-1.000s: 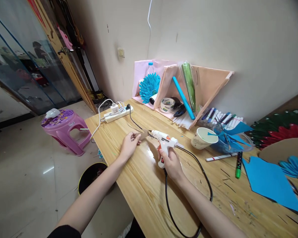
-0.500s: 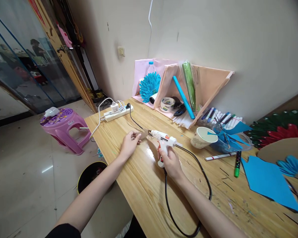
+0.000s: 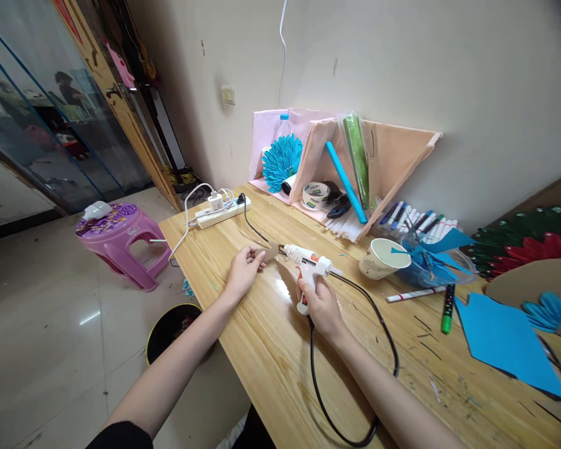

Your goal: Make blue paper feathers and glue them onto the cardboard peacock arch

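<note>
The fingers of the right hand were wrapped around the handle of a white glue gun, while the left hand pinched a small brown cardboard piece between thumb and fingers, just beside the nozzle. The gun was over the middle of the wooden table; its long axis ran from left to right, with the nozzle pointing to the left and slightly to the far side, and the handle coming down toward the near side. The cardboard piece had its free end directed to the right, toward this nozzle. A black cord made a wide loop on the near side. At right stood a paper cup, whose mouth was partly overlapped by a strip from the blue cut pieces in a clear plastic container. On the far side, a peach-coloured box held a tape roll, a blue roll and a green packet. On the floor at left, the contents of a black bin were too dark to make out. The left fingers hid part of the cardboard, I could not tell whether the nozzle touched it, and the right edge cut off a blue flower.
</note>
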`<state>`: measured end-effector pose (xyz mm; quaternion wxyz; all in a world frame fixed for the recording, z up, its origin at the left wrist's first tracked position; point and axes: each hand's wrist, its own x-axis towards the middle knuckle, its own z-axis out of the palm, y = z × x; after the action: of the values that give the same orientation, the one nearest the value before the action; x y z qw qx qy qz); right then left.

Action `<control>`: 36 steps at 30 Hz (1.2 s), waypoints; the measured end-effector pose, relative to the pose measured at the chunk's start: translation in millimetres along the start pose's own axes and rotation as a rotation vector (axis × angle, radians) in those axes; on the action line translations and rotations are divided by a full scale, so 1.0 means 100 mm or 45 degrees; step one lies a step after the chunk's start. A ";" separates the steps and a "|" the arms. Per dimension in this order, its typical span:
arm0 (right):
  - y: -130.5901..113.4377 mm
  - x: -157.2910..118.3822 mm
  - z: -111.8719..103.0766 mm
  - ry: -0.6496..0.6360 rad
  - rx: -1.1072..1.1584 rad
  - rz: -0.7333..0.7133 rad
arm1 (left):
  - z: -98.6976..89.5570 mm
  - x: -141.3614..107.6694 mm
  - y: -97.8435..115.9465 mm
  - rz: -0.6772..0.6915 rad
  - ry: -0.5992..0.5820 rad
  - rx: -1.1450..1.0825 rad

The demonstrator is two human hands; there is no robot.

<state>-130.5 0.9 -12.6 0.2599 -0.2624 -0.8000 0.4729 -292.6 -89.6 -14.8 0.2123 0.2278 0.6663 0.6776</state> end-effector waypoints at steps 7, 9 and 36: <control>0.03 0.00 0.01 -0.024 0.008 0.026 | 0.00 -0.01 0.00 0.001 0.004 -0.004; 0.04 0.00 0.01 -0.026 0.014 0.023 | 0.00 -0.01 0.00 0.005 0.008 -0.004; 0.02 0.06 0.02 0.056 0.058 0.006 | -0.05 0.04 -0.01 0.077 0.098 -0.022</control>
<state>-135.8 5.0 -14.5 0.2824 -0.2687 -0.7823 0.4858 -298.4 -91.2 -15.9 0.1678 0.2198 0.6609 0.6977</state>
